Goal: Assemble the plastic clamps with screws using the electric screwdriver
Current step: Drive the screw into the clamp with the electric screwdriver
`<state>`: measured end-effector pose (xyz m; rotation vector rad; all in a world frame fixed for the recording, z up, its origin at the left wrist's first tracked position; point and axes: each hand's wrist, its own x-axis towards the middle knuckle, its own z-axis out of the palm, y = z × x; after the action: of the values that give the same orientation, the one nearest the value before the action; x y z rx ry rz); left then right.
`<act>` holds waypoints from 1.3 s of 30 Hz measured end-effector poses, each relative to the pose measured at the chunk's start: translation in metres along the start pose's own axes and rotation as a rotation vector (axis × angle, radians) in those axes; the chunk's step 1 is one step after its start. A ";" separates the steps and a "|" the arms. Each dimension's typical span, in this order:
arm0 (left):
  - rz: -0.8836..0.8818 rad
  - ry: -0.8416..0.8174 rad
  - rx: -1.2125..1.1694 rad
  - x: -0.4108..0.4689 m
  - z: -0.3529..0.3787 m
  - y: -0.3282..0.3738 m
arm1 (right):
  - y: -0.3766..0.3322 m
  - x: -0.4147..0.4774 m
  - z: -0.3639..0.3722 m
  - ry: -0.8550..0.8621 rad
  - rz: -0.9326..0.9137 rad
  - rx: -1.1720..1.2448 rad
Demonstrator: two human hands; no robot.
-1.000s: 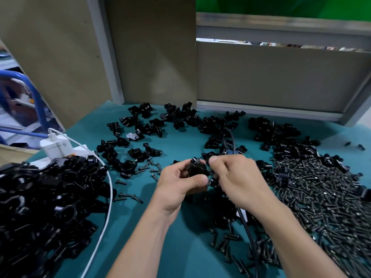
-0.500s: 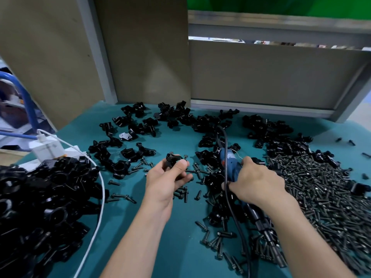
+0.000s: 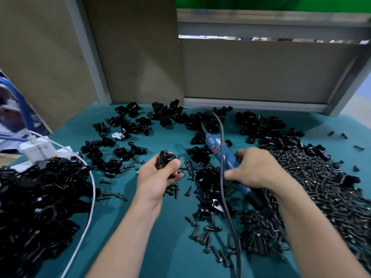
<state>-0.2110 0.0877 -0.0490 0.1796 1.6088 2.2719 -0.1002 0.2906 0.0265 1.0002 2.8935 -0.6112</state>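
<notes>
Right hand (image 3: 259, 169) has left the clamp (image 3: 166, 158) since a second ago and gone to the blue screwdriver (image 3: 212, 143). It grips it now, fingers curled over the body, thumb out to the left. Screwdriver is slanted, with the cord end far from the person and the dark bit end near, over scattered screws. Can't tell if it's lifted off the desk (image 3: 170, 253). Black cord (image 3: 222, 133) loops out of the far end and runs back to the near edge. Left hand (image 3: 156, 177) holds the clamp alone, pinched between thumb and fingers, above the desk. Clamp is left of the screwdriver and apart from it. Screw pile (image 3: 321, 187) covers the desk's right side. Loose clamps (image 3: 166, 115) are spread along the far side, and a big clamp heap (image 3: 40, 197) sits at left. White charger (image 3: 38, 151) is behind the heap, and a white cable (image 3: 93, 189) curves from it toward the near edge.
</notes>
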 end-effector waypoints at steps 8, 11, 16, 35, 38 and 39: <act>0.030 -0.052 0.122 -0.007 0.008 -0.003 | 0.000 -0.003 -0.021 0.198 -0.106 1.141; 0.040 -0.077 0.145 -0.011 0.011 0.000 | -0.006 -0.006 -0.024 0.110 -0.130 1.618; 0.033 -0.122 0.205 -0.015 0.013 0.001 | -0.017 -0.004 -0.012 0.209 0.018 2.017; -0.081 -0.347 0.260 -0.020 0.009 0.012 | -0.015 0.008 -0.001 0.485 0.050 2.102; -0.089 -0.344 0.284 -0.020 0.007 0.013 | -0.016 0.008 0.006 0.474 0.053 2.098; -0.094 -0.334 0.280 -0.021 0.006 0.013 | -0.017 0.009 0.008 0.465 0.058 2.097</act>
<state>-0.1927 0.0822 -0.0331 0.5124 1.7017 1.8232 -0.1181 0.2808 0.0243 0.9972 1.2114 -3.7417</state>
